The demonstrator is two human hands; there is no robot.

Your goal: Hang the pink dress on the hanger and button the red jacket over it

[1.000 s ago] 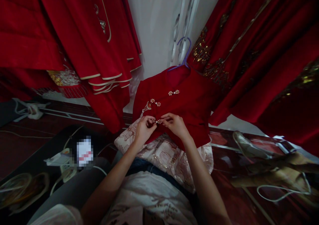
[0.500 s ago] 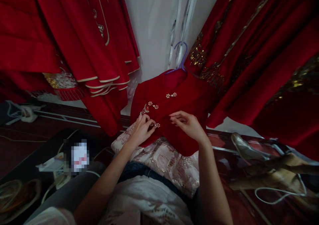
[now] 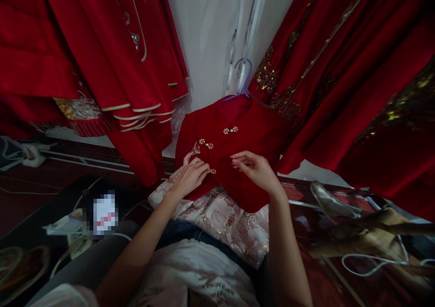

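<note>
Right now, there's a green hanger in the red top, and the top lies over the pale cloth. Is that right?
Not quite: the head view shows that the hanger is purple, not green. It is in the red top, and the top does lie over the pale cloth.

Right hand (image 3: 254, 167) drawn away from lower clasp (image 3: 213, 171)

The clasp, touched by both hands a second ago, has been let go by the right, now held over the red jacket (image 3: 224, 146). More of the clasp has been covered by the left hand (image 3: 192, 176).
</note>
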